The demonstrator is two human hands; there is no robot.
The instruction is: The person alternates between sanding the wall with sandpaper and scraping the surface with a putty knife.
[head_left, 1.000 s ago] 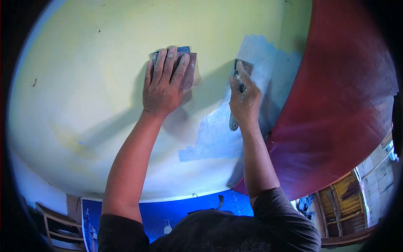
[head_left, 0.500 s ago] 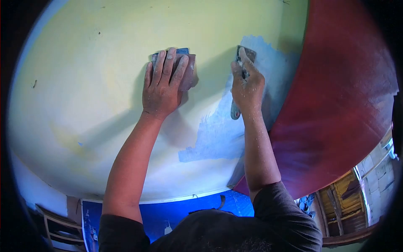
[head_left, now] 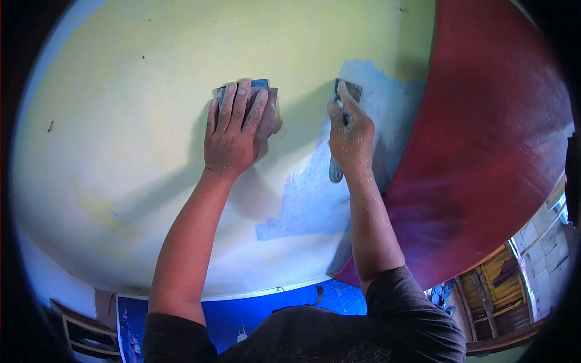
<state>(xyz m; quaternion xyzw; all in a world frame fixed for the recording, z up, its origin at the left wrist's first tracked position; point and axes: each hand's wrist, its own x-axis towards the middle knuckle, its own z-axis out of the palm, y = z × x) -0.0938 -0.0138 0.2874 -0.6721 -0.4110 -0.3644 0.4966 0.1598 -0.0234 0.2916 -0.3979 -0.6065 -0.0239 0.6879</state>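
Observation:
Fingers spread, my left hand presses a brown, folded sheet that looks like sandpaper to the pale yellow-white wall. A dark blue edge shows above the fingertips; the thumb is hidden. To its right, my right hand is closed around a putty knife. The index finger lies along the blade, which points up, and the handle's end sticks out below the palm. That blade is over a grey-blue patch of wall. White specks dot the right hand and forearm.
A dark red surface borders the wall on the right. Below the wall is a blue sheet or banner. A wooden frame stands at lower left. Small hooks or nails stick out of the wall.
The view has shifted slightly. Both hands sit a little lower against the wall, the sheet and the putty knife moving down with them. Both grips look the same.

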